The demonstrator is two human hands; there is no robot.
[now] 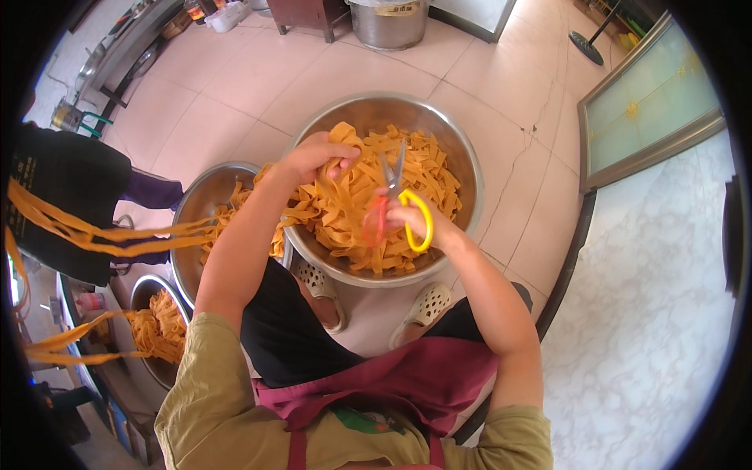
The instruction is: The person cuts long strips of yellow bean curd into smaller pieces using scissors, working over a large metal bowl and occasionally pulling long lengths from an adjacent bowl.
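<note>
A large metal bowl on the floor between my feet holds a heap of flat orange-brown food strips, many of them short pieces. Over its left side my left hand grips a bunch of the strips, with a folded loop showing above the fingers. My right hand holds scissors with one red and one yellow handle. The blades are parted and point away from me, above the heap. Some strips run from the left over the rim into the large bowl.
A second metal bowl and a smaller one with more strips stand at left. Long strips stretch towards a person in dark clothes. A lidded metal pot stands beyond; a framed glass panel is at right.
</note>
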